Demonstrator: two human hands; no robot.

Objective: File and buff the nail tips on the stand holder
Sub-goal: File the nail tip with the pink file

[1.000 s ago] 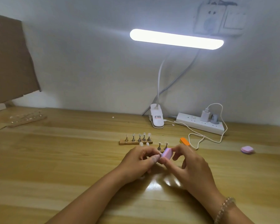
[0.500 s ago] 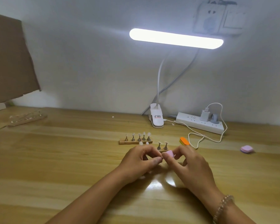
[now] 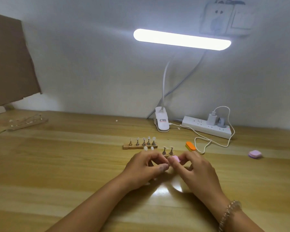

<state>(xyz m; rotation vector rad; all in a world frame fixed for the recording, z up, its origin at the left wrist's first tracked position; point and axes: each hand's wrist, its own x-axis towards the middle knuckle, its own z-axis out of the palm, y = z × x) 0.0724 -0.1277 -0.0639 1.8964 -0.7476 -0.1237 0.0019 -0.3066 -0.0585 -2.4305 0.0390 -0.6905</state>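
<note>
A wooden stand holder (image 3: 139, 146) with several metal pegs carrying nail tips sits mid-table. A second holder (image 3: 167, 151) lies just behind my hands, partly hidden by them. My right hand (image 3: 193, 171) pinches a small pink buffer block (image 3: 175, 159). My left hand (image 3: 145, 166) has its fingers curled and pinched against the block; a small thing between thumb and fingertip is hidden, probably a nail tip on its peg. Two loose nail tips (image 3: 148, 148) show just above my left hand.
An orange buffer block (image 3: 190, 146) lies right of the holders, a pink one (image 3: 254, 154) farther right. A clip lamp (image 3: 161, 121), a white power strip (image 3: 208, 127) and a looping cable (image 3: 208, 141) line the back. Another holder (image 3: 26, 122) sits far left under brown cardboard (image 3: 10, 61).
The pink block in my right hand has shifted slightly right and up against my left fingertips. Both hands stay in place near the second holder.
</note>
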